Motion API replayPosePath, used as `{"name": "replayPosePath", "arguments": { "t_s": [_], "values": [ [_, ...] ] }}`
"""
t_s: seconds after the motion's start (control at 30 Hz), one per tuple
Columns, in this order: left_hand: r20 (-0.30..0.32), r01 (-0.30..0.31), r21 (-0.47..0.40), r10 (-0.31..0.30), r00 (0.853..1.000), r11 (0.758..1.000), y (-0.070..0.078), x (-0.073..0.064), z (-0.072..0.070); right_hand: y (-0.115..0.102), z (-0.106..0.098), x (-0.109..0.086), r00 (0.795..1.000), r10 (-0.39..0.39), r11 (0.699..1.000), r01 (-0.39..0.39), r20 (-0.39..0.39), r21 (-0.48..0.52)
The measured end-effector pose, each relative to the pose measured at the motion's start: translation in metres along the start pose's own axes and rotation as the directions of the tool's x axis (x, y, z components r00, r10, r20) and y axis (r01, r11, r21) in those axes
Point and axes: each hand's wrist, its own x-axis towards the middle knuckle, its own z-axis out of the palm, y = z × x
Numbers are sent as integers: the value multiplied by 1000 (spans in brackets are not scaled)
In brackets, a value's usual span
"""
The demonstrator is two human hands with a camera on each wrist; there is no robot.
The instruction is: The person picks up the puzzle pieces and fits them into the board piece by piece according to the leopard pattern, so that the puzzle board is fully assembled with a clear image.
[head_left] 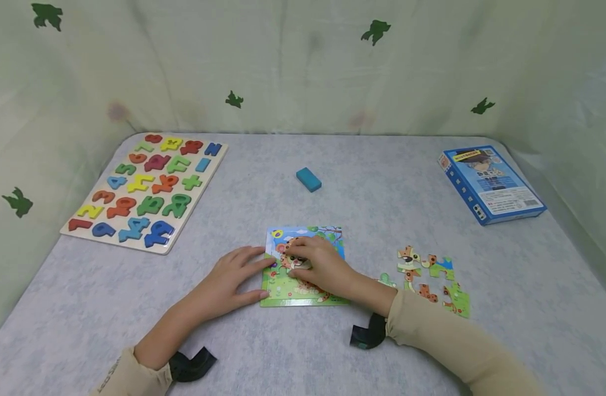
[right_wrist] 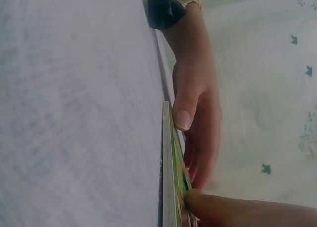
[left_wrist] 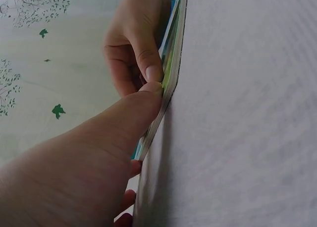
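A square jigsaw puzzle board [head_left: 278,297] with a cartoon spotted animal on grass and blue sky lies on the table. My left hand [head_left: 230,283] is along its left side, fingers fairly straight at the edge and thumb at the lower left. In the left wrist view, that thumb [left_wrist: 133,106] presses on the rim. Over the middle of the board, my right hand [head_left: 325,267] bends down, thumb and fingers gripping a puzzle piece [head_left: 300,263] at the picture's surface. The hand hides much of the picture. To its right lie several loose puzzle pieces [head_left: 440,268].
A wooden number board [head_left: 164,246] with colourful numerals stands at the back left. A blue block [head_left: 309,180] lies behind the puzzle. At the back right is a blue box [head_left: 501,187]. A pale curtain [head_left: 303,66] encloses the table; black straps [head_left: 191,366] sit at the wrists.
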Motion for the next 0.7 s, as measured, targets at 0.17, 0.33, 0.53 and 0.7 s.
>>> {"name": "replayPosePath", "arguments": {
  "t_s": [0.17,0.33,0.53,0.7],
  "values": [
    [7,12,-7,-12,1000,1000,1,0,-1,0,1,-1,999,21,1000,-22,-31,-3],
    [12,25,-20,-25,1000,999,2,0,-2,-2,0,-2,999,51,998,-51,-12,-23],
    [15,33,-19,-33,999,999,3,-1,-3,-2,-7,-3,992,77,997,-78,101,11],
    [19,38,-25,-37,999,999,3,-1,-3,-2,-22,-10,978,125,960,-163,170,228]
  ]
}}
